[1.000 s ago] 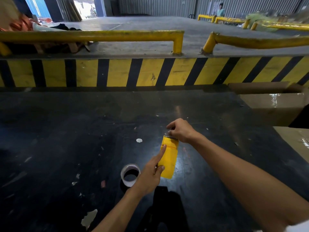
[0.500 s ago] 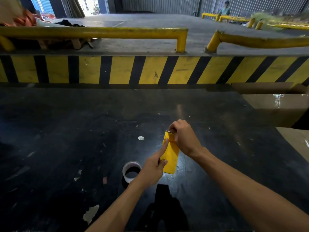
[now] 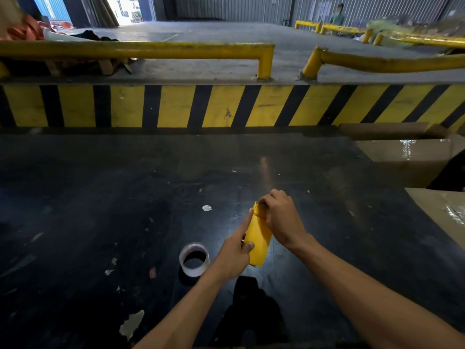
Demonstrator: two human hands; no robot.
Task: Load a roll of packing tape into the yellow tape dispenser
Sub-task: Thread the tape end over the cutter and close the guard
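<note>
The yellow tape dispenser (image 3: 257, 239) is a flat oblong body held between both hands, just above the black table (image 3: 125, 197). My left hand (image 3: 235, 255) grips its left side, index finger stretched along the edge up to the top. My right hand (image 3: 283, 219) is closed over the dispenser's upper end, hiding the cutter there. A roll of clear packing tape (image 3: 194, 259) lies flat on the table just left of my left hand, touched by neither hand.
Cardboard boxes (image 3: 407, 157) stand at the table's right side, another (image 3: 442, 212) nearer. A yellow and black striped wall (image 3: 226, 105) runs along the table's far edge, with yellow rails (image 3: 141, 50) above. Paper scraps (image 3: 131, 323) dot the tabletop. A person (image 3: 337, 16) stands far back.
The dispenser has tilted up and its top has turned slightly left. My right hand has moved from its tip to wrap over the upper end. The tape roll has not moved.
</note>
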